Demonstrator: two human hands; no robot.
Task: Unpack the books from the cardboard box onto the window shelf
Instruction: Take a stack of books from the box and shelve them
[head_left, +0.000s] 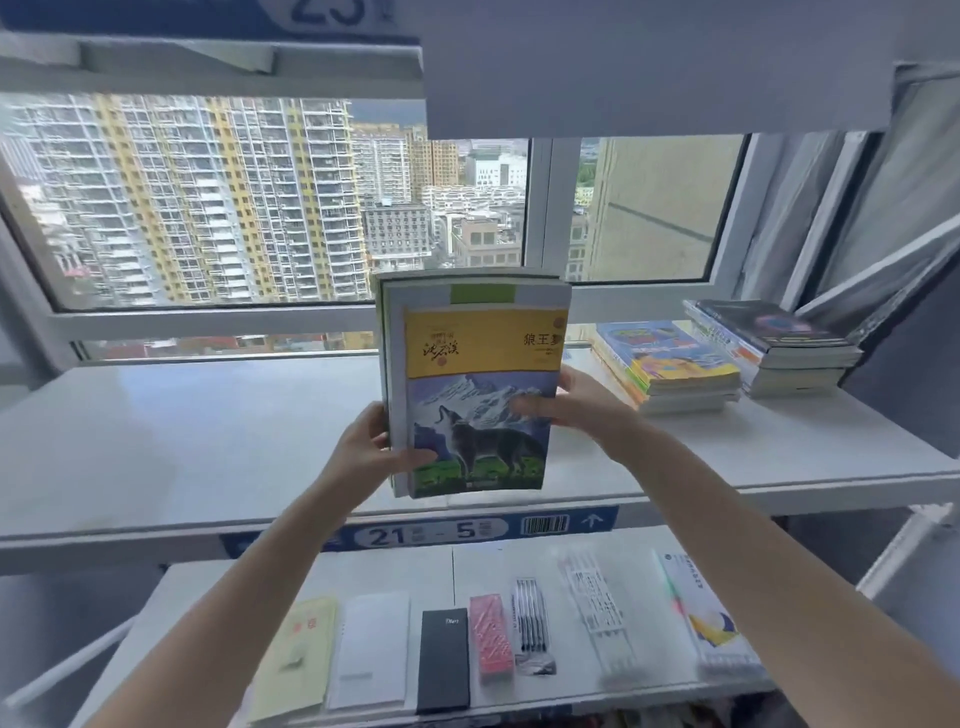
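Above window shelf, both hands gripping book bundle

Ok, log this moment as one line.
left hand: holding book stack | right hand: holding it | stack: above window shelf | box: unseen

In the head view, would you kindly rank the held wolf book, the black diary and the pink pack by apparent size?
1. Wolf book, though it is nearest the camera.
2. Black diary.
3. Pink pack.
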